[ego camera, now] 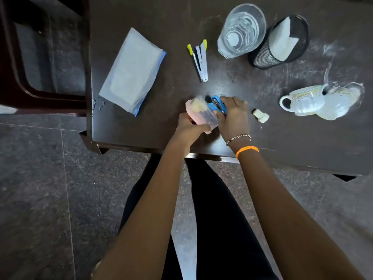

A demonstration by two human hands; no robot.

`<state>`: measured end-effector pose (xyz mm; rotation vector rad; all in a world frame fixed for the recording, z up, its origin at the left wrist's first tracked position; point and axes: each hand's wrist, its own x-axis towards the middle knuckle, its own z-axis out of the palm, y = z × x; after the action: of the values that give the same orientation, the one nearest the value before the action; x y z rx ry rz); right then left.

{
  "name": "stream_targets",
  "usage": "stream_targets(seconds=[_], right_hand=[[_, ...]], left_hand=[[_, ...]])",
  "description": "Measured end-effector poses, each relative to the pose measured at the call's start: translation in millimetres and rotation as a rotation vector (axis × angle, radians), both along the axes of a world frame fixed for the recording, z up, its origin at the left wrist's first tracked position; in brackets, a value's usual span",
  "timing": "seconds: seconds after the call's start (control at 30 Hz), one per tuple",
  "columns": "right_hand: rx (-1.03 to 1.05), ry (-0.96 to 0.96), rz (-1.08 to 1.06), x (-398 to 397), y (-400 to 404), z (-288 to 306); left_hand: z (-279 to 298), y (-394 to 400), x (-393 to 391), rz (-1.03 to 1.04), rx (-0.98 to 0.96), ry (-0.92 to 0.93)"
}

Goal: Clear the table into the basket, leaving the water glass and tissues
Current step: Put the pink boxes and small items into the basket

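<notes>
Blue stapler gripped in right hand

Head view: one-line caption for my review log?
Left hand holds pink box, right hand grips blue stapler; water glass stands behind.

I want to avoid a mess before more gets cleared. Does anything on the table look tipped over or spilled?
Yes. The white cup on the table's right side lies on its side, with a pale wet-looking patch beside its mouth. The water glass stands upright.

No legible text, label or number anywhere; only a blurred coloured print on the cup
</notes>
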<state>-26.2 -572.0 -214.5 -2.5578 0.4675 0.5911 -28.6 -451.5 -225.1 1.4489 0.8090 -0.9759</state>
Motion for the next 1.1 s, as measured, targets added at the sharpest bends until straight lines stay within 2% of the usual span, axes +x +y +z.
stream_targets(seconds=[0.07, 0.17, 0.27, 0.4, 0.57, 0.67, 0.77, 0.87, 1.0, 1.1], right_hand=[[0.060, -0.026, 0.033, 9.7, 16.4, 7.3], [0.228, -0.041, 0.046, 25.1, 48.1, 19.1], [0.305, -0.065, 0.069, 35.6, 90.5, 32.3], [0.391, -0.069, 0.174, 53.7, 153.0, 54.4], [0.481, -0.118, 0.391, 84.0, 246.7, 85.8], [0.505, -0.158, 0.497, 104.4, 303.4, 100.9], [0.477, -0.237, 0.588, 128.7, 351.7, 109.0], [0.364, -0.347, 0.712, 159.4, 393.8, 110.4], [0.164, -0.419, 0.830, 205.5, 438.0, 98.9], [0.092, -0.387, 0.862, 228.9, 461.1, 88.7]], left_hand=[[9.9, 15.6, -1.9, 0.164, -0.070, -0.045], [26.9, 45.9, -1.7, 0.299, -0.005, -0.144], [50.0, 90.3, 0.0, 0.330, 0.188, -0.258], [89.5, 165.4, 0.1, 0.272, 0.474, -0.407], [136.6, 268.2, -2.3, 0.270, 0.814, -0.485], [149.9, 319.5, 3.3, 0.332, 0.917, -0.463], [151.5, 360.2, 20.7, 0.376, 0.973, -0.482], [145.1, 395.3, 45.9, 0.351, 1.028, -0.490], [126.9, 426.0, 83.4, 0.188, 1.094, -0.452], [113.7, 431.6, 105.7, 0.085, 1.141, -0.392]])
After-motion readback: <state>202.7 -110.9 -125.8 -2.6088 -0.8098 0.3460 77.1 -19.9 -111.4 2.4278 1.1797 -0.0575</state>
